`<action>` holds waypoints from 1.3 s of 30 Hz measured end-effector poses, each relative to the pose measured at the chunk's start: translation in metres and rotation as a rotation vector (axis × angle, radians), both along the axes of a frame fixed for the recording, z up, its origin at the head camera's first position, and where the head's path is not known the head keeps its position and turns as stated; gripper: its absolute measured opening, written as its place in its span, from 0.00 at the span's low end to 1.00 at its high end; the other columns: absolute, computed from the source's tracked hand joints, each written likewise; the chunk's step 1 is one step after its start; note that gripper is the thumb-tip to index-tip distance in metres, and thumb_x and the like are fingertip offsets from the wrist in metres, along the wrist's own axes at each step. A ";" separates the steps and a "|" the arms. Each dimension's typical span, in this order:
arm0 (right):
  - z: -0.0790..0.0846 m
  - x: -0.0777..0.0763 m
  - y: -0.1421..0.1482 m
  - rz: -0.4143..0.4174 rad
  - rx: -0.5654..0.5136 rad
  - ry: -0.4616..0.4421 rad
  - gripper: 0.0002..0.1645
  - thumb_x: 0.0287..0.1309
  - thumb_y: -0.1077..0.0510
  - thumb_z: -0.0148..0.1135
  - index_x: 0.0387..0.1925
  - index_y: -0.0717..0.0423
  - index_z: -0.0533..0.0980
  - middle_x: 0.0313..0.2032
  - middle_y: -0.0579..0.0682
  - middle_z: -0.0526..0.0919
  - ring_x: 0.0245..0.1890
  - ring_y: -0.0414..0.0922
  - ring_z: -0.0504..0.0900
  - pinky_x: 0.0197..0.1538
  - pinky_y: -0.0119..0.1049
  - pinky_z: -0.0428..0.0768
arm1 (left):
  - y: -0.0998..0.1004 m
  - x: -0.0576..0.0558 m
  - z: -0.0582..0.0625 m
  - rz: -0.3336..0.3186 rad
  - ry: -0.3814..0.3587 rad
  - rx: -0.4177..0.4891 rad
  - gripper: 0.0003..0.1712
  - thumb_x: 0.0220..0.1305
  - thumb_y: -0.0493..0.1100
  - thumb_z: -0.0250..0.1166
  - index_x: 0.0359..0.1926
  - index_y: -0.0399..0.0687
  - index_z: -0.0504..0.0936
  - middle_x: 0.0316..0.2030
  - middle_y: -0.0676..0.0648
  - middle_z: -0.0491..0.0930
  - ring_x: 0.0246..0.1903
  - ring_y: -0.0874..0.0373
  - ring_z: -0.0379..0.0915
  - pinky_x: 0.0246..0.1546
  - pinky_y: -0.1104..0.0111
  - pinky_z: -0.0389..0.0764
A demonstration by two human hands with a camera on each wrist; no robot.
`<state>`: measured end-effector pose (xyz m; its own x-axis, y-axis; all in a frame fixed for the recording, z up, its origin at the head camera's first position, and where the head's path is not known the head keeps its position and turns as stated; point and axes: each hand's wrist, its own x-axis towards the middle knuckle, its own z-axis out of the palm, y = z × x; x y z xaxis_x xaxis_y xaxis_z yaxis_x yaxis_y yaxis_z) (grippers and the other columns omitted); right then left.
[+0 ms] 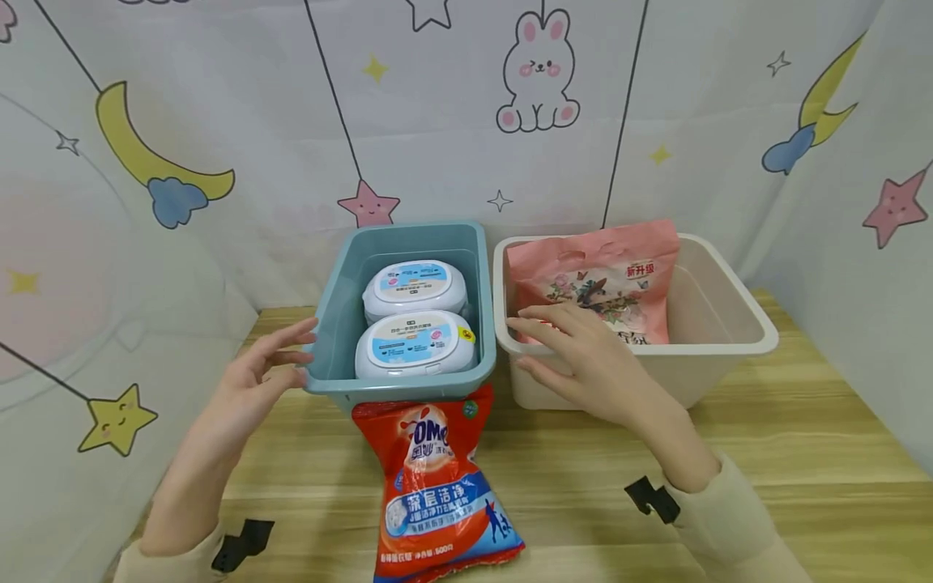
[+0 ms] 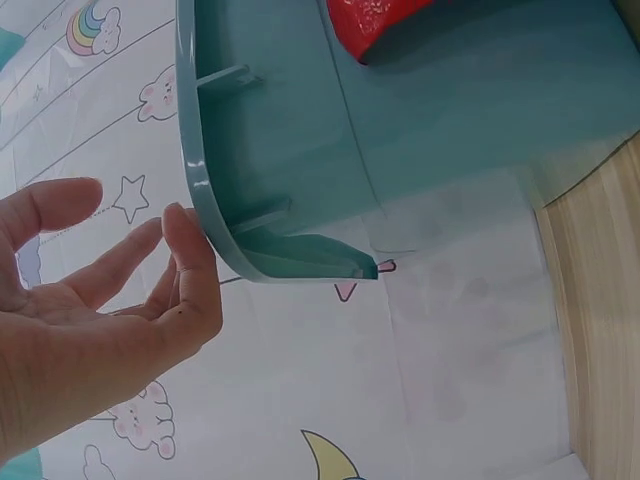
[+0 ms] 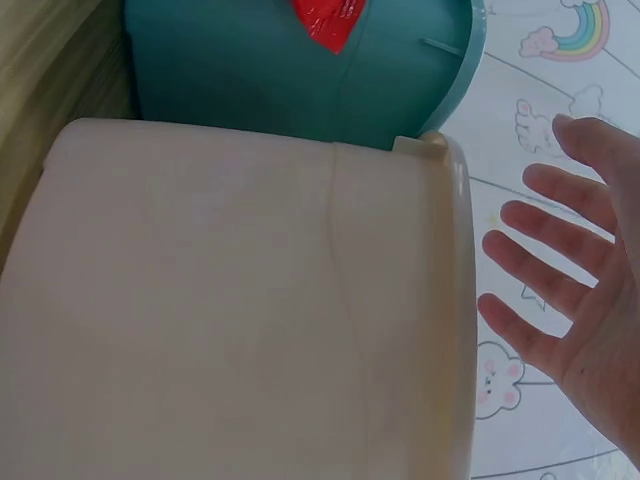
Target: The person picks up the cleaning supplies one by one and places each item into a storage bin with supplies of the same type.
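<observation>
Left hand point(image 1: 255, 376) relaxed, right hand point(image 1: 579, 360) too, masking some pink bag point(image 1: 605, 279); red packet point(image 1: 440, 494) clipped below; wood-grain table point(image 1: 306, 486), cartoon backdrop point(image 1: 437, 105)!

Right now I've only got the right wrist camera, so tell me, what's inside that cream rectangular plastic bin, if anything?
Observer: A pink printed bag sits in the cream bin, toward its left side in the head view.
Operator: Okay, and inside the teal plastic bin next to it?
Observer: Two white rounded plastic boxes with blue labels, one behind the other.
Operator: I can't see the person's bare left hand. Where is it?
Observer: At the teal plastic bin's left rim, fingertips right by the edge; whether they press on it is hard to tell.
</observation>
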<state>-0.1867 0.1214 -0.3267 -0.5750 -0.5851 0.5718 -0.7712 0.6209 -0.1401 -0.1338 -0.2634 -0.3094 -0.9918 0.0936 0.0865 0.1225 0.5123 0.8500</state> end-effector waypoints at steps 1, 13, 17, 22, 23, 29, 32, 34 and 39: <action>-0.002 0.001 0.002 0.000 -0.009 0.011 0.29 0.56 0.49 0.67 0.60 0.46 0.74 0.57 0.50 0.78 0.59 0.49 0.74 0.61 0.51 0.73 | 0.002 0.001 0.000 0.003 0.008 -0.010 0.30 0.71 0.39 0.51 0.72 0.56 0.60 0.65 0.49 0.63 0.52 0.69 0.64 0.50 0.65 0.69; -0.018 0.011 0.024 -0.032 -0.082 0.106 0.26 0.66 0.41 0.54 0.59 0.50 0.75 0.57 0.49 0.78 0.59 0.49 0.73 0.63 0.48 0.69 | 0.026 0.012 0.003 -0.016 0.088 -0.098 0.30 0.69 0.35 0.53 0.70 0.54 0.63 0.61 0.47 0.66 0.51 0.66 0.65 0.45 0.79 0.72; -0.022 0.013 0.030 -0.039 -0.120 0.140 0.30 0.69 0.37 0.46 0.58 0.52 0.76 0.55 0.52 0.79 0.58 0.51 0.74 0.62 0.48 0.69 | 0.032 0.014 0.002 -0.028 0.122 -0.112 0.30 0.67 0.33 0.54 0.69 0.52 0.66 0.60 0.46 0.67 0.50 0.69 0.66 0.45 0.78 0.73; -0.027 0.015 0.036 -0.048 -0.187 0.198 0.30 0.69 0.38 0.45 0.56 0.55 0.77 0.52 0.53 0.81 0.54 0.52 0.76 0.64 0.42 0.66 | 0.038 0.015 0.001 -0.036 0.133 -0.140 0.30 0.66 0.32 0.55 0.68 0.52 0.67 0.60 0.46 0.68 0.51 0.62 0.66 0.46 0.78 0.74; -0.028 0.016 0.037 -0.050 -0.200 0.208 0.30 0.69 0.39 0.46 0.56 0.55 0.77 0.51 0.54 0.81 0.54 0.52 0.76 0.65 0.41 0.66 | 0.039 0.015 0.001 -0.036 0.133 -0.149 0.30 0.66 0.32 0.56 0.68 0.52 0.67 0.60 0.45 0.68 0.52 0.59 0.67 0.46 0.78 0.74; -0.032 0.019 0.045 -0.077 -0.246 0.225 0.28 0.69 0.40 0.48 0.55 0.56 0.78 0.51 0.54 0.81 0.53 0.52 0.76 0.63 0.39 0.65 | 0.046 0.017 0.000 -0.038 0.147 -0.181 0.31 0.65 0.31 0.57 0.68 0.53 0.68 0.57 0.45 0.69 0.52 0.53 0.67 0.46 0.76 0.74; -0.032 0.020 0.049 -0.092 -0.264 0.237 0.28 0.69 0.40 0.48 0.54 0.56 0.79 0.51 0.55 0.81 0.52 0.52 0.76 0.57 0.43 0.67 | 0.049 0.018 -0.001 -0.045 0.161 -0.186 0.31 0.64 0.31 0.58 0.67 0.54 0.68 0.57 0.45 0.70 0.52 0.54 0.67 0.46 0.77 0.74; -0.032 0.020 0.051 -0.098 -0.273 0.250 0.28 0.69 0.40 0.49 0.54 0.56 0.79 0.50 0.56 0.81 0.51 0.53 0.76 0.55 0.46 0.68 | 0.052 0.019 -0.002 -0.048 0.173 -0.189 0.31 0.64 0.31 0.58 0.67 0.54 0.69 0.57 0.45 0.70 0.52 0.54 0.67 0.46 0.77 0.74; -0.032 0.021 0.055 -0.109 -0.292 0.259 0.28 0.68 0.41 0.50 0.54 0.56 0.79 0.50 0.57 0.82 0.51 0.55 0.75 0.56 0.49 0.67 | 0.057 0.021 -0.003 -0.061 0.199 -0.192 0.31 0.64 0.31 0.58 0.67 0.54 0.69 0.57 0.46 0.70 0.52 0.54 0.68 0.46 0.77 0.76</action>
<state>-0.1653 0.1759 -0.3589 -0.4396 -0.3198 0.8393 -0.7361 0.6638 -0.1326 -0.1125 -0.2067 -0.3121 -0.9493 0.1861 0.2535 0.3125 0.6484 0.6942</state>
